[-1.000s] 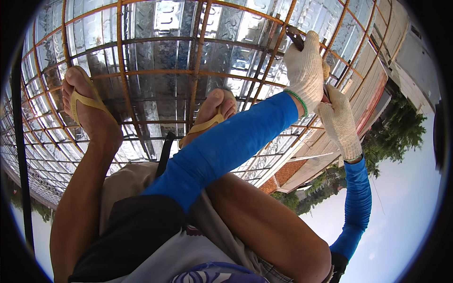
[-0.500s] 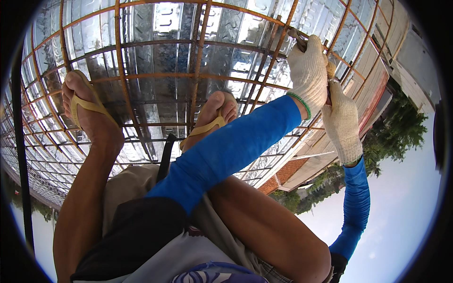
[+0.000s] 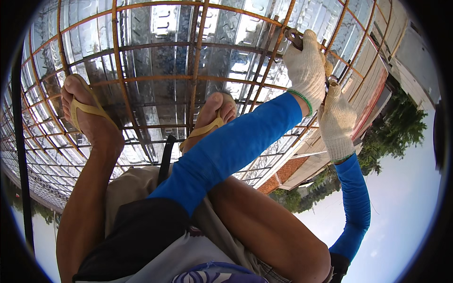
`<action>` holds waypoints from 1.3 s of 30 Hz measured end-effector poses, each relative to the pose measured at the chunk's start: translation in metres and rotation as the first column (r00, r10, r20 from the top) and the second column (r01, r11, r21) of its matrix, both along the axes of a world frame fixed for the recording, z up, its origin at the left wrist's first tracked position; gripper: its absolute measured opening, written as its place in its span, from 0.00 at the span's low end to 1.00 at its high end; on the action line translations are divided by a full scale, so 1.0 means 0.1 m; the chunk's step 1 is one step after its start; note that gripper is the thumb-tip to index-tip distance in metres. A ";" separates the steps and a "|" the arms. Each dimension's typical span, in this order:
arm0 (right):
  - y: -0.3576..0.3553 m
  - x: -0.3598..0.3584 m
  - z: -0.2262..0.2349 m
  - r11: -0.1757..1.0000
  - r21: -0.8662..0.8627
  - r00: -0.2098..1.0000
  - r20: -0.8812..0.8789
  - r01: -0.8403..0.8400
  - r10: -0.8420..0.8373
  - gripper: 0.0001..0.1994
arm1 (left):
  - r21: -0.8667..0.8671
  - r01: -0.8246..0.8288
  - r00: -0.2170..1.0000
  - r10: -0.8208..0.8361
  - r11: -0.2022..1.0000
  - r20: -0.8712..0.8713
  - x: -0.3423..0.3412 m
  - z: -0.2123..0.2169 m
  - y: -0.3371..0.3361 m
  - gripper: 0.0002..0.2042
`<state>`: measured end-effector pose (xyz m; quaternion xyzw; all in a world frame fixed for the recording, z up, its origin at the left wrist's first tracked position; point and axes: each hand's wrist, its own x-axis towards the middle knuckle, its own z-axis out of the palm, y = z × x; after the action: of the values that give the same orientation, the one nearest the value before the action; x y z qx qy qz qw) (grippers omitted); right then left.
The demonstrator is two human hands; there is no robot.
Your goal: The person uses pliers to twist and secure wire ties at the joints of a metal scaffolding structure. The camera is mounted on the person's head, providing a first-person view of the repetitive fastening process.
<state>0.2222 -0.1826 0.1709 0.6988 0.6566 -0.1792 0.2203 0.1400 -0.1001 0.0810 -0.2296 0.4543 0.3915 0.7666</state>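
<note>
Left hand (image 3: 306, 70) (gloved) holds, it seems, a metal tool (image 3: 296, 37) over rusty rebar (image 3: 194, 77); the right hand (image 3: 338, 115) is near

A dark, worn metal piece with a curved, loop-like end (image 3: 298, 44) is gripped in the left hand (image 3: 306, 68) toward one o'clock, its rest hidden by the glove. A small dark piece (image 3: 333, 79), partly hidden, is held by the right hand (image 3: 339, 115) toward two o'clock. A rust-brown bar grid (image 3: 194, 78) is spread from nine o'clock to one, its bars crossed.
</note>
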 end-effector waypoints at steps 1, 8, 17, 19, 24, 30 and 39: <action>0.03 0.08 -0.07 0.988 -0.091 0.987 -0.085 0.126 -0.134 0.19 | 0.010 -0.018 0.998 0.019 1.000 -0.064 0.00 -0.01 0.01 0.18; 0.25 0.15 0.08 0.639 -0.581 0.594 -0.304 0.504 -0.745 0.15 | 0.042 0.036 0.975 -0.044 0.998 0.216 -0.27 0.03 -0.05 0.19; 0.23 0.01 0.06 0.801 -0.447 0.808 -0.243 0.397 -0.536 0.18 | -0.009 -0.006 0.982 0.007 1.000 0.191 -0.16 0.03 -0.08 0.18; 0.41 0.08 0.24 0.129 -0.853 -0.092 -0.202 0.506 -0.975 0.17 | 0.015 0.007 0.970 -0.011 1.000 0.242 -0.18 0.01 -0.06 0.17; 0.29 -0.01 0.07 0.699 -0.502 0.657 -0.296 0.510 -0.693 0.15 | -0.059 0.120 0.993 -0.121 0.991 -0.013 -0.10 0.01 0.03 0.17; 0.10 0.49 -0.03 0.214 -0.912 -0.160 -0.283 0.349 -0.946 0.17 | -0.067 0.161 0.976 -0.149 0.985 0.157 -0.28 0.21 0.05 0.21; -0.20 -0.07 -0.04 0.993 0.056 0.976 -0.202 0.101 -0.088 0.13 | -0.032 0.115 0.993 -0.114 0.993 0.037 -0.10 0.02 -0.03 0.18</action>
<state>0.2156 -0.2023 0.1673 0.7146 0.6470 -0.2365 0.1217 0.1303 -0.1032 0.0832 -0.2231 0.4600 0.3348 0.7915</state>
